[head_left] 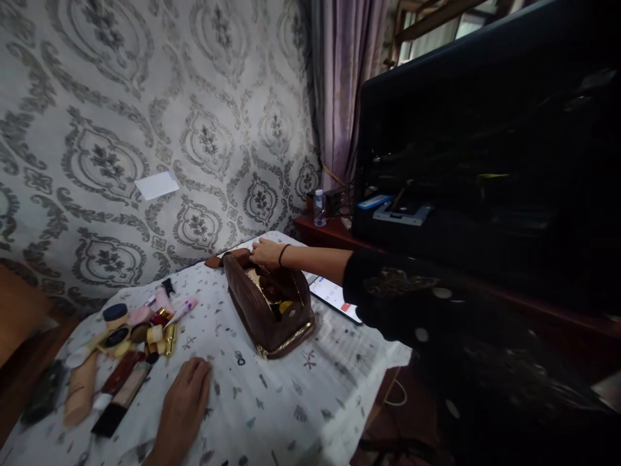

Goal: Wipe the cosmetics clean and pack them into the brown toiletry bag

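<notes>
Reaching to the open brown bag [248,314] with my right grip [266,254].
The bag stands unzipped on the worktop [272,421], between loose cosmetics [138,333] and a phone [334,298]. A hard pull at its far rim could tip it and spill its contents; a sideways sweep of my left grip [187,395] could scatter the nearby tubes. My right fingers bend narrowly at the rim; whether they pinch anything, I cannot tell. My left lies loosely curled, nothing visible in it.
</notes>
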